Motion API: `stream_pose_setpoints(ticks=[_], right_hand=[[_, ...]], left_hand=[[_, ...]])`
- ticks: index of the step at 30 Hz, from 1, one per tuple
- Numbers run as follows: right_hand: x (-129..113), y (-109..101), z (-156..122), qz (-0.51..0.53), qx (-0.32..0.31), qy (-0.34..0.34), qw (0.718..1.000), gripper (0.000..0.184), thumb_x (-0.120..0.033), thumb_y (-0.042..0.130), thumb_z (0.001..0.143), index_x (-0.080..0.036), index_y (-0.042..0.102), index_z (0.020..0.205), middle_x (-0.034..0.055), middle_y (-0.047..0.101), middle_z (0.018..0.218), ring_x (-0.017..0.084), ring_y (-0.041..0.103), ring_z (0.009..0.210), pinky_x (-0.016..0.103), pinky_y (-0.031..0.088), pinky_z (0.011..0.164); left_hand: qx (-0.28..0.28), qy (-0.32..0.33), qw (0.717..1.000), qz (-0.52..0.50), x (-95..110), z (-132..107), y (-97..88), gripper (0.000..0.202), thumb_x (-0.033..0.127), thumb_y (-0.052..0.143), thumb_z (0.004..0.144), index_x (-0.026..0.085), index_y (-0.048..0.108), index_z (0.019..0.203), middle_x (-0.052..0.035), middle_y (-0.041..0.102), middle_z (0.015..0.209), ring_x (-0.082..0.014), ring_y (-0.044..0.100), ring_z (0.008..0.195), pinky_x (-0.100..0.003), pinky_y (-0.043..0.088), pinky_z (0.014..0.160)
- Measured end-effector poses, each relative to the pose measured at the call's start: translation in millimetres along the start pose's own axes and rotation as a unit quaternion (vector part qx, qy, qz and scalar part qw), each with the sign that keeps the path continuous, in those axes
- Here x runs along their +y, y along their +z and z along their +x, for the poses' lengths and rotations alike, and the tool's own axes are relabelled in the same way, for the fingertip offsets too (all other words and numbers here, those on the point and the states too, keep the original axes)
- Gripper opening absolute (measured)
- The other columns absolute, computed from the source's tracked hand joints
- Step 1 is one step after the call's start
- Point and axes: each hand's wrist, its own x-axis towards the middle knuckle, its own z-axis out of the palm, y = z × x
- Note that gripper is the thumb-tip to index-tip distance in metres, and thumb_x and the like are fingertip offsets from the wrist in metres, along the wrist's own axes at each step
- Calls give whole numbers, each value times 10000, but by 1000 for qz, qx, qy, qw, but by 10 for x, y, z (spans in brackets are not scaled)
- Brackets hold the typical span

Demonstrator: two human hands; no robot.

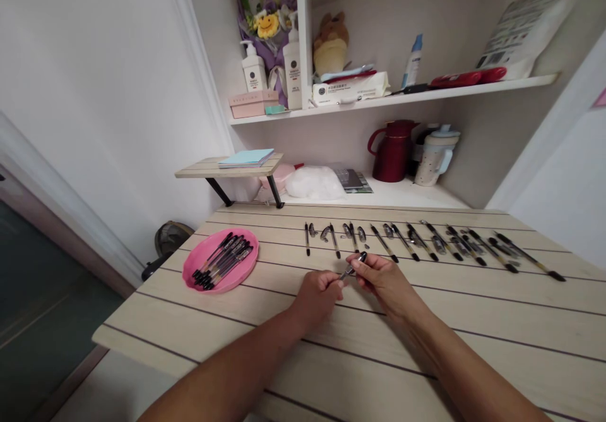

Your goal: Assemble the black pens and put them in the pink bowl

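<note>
Above the slatted table [293, 318], a dark pen [349, 270] spans my two hands at a slant. My left hand [319, 292] is closed around its lower end, hiding most of the barrel. The fingers of my right hand [379, 277] pinch the upper part near the black end. Beyond my hands, a row of pen parts runs to the right: slim refills with black tips [334, 240] and small dark clear pieces [361, 234] beside them. At left, a pink dish [252, 264] holds several black-capped pens [222, 261].
A small raised stand [199, 168] with blue paper [246, 158] is at the table's back left. A white shelf [516, 86] carries bottles and packets over the back. Below it are a red jug [392, 153], a light tumbler [433, 160] and a white plastic bag [315, 183].
</note>
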Motion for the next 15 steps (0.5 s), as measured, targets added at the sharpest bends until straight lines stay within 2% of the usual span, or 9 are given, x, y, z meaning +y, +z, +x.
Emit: stream_pose_setpoints(ticks=[4,10,12,15], right_hand=[[3,47,-17,8,14,2,1000,366,-423,737,566,-151,636,789,-42,490,495,57,362,416,196,241,402],[11,84,-30,11,16,14,1000,403,-455,723,572,-142,619,803,-52,461,446,56,330,387,199,216,388],[22,76,-26,16,18,19,1000,407,-462,713,591,-142,614,822,-54,457,446,58,335,395,196,223,391],[68,34,-3,26,0,2,1000,376,-467,680,640,-148,602,823,-41,485,488,54,343,407,192,236,394]], left_hand=[[33,58,996,51,47,-11,-2,269,287,436,758,172,505,525,23,458,485,-98,410,498,-209,289,499],[27,33,998,39,23,17,3,265,288,443,750,173,501,518,21,464,485,-95,397,486,-206,283,486],[17,14,1000,14,-14,36,12,219,293,454,747,167,549,595,26,472,501,-89,387,477,-198,276,469],[19,8,1000,-21,-40,56,7,208,288,464,752,161,596,850,36,498,550,-85,392,477,-189,284,463]])
